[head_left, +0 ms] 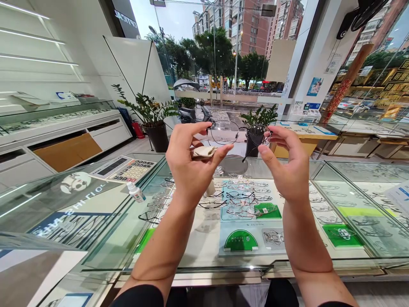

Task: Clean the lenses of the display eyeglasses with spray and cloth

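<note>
A pair of round, thin dark-framed eyeglasses (224,132) is held up in front of me above the glass counter. My left hand (191,164) pinches the frame's left end between its fingers, and a folded cream cloth (203,152) is tucked in the same hand against the palm. On the other side, my right hand (286,162) grips the right end of the frame near the rim. One temple arm hangs down between the hands. Through the lenses I see the window and a plant pot.
Beneath my arms, the glass display counter (191,258) holds rows of eyeglass frames (241,195) and green cards (241,241). On its left stand a small white spray bottle (136,192) and a calculator (123,168). Potted plants (156,136) stand beyond, before the window.
</note>
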The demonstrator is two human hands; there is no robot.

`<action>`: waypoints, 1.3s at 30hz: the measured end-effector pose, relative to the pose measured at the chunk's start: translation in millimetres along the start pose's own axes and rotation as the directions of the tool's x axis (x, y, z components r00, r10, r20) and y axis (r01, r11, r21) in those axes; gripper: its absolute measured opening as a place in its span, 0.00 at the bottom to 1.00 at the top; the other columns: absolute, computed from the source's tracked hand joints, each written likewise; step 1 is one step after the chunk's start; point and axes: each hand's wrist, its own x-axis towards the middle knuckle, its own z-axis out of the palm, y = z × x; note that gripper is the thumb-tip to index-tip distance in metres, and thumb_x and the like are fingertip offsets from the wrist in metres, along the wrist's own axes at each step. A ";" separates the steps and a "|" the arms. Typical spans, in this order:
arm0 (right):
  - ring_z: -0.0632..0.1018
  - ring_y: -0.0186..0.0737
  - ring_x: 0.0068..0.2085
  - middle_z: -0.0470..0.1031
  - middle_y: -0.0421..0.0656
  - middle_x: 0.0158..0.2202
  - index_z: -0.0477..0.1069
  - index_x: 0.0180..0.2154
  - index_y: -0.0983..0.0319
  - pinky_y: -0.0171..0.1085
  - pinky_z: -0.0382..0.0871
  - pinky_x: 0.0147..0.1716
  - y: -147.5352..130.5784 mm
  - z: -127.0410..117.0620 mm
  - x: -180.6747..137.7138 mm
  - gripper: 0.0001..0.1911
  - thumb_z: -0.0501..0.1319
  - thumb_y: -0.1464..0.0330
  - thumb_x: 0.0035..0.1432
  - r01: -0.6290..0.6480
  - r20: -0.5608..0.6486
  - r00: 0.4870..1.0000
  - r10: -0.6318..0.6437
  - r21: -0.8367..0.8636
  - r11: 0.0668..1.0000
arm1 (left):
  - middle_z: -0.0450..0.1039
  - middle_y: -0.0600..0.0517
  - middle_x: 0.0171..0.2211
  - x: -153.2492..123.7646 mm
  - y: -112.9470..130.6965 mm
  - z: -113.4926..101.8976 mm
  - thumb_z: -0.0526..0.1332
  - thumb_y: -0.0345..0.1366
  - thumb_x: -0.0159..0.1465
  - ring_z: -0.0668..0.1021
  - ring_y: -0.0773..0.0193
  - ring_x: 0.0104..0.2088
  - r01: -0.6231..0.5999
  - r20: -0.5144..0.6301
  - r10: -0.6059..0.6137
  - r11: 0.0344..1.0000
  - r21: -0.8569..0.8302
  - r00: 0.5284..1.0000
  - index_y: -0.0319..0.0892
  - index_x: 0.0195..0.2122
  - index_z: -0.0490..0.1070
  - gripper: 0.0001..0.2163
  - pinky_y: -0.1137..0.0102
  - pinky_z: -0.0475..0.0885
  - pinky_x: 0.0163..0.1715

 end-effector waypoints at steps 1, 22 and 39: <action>0.81 0.50 0.54 0.81 0.46 0.54 0.74 0.58 0.52 0.57 0.75 0.59 0.4 -0.1 0.0 0.23 0.69 0.56 0.64 0.003 0.003 1.000 -0.003 -0.002 1.000 | 0.76 0.46 0.48 0.1 0.1 0.0 0.75 0.56 0.59 0.79 0.56 0.42 -0.001 -0.002 0.001 1.000 0.006 1.000 0.51 0.53 0.76 0.25 0.64 0.74 0.31; 0.80 0.49 0.51 0.80 0.45 0.51 0.75 0.56 0.53 0.54 0.76 0.56 -4.3 1.1 -0.7 0.21 0.70 0.58 0.63 0.018 -0.049 0.999 -0.019 -0.018 1.000 | 0.77 0.46 0.47 2.2 0.0 -0.7 0.74 0.54 0.61 0.79 0.58 0.42 0.054 0.065 -0.052 0.998 -0.030 0.997 0.48 0.54 0.77 0.24 0.66 0.74 0.32; 0.81 0.48 0.49 0.81 0.45 0.50 0.74 0.56 0.53 0.54 0.76 0.54 -3.8 2.4 -1.3 0.21 0.69 0.56 0.64 0.016 -0.044 0.999 -0.017 -0.031 0.999 | 0.76 0.47 0.45 2.1 -1.6 0.1 0.75 0.51 0.61 0.79 0.59 0.42 0.000 0.034 0.000 1.000 0.001 0.999 0.47 0.54 0.76 0.24 0.67 0.75 0.33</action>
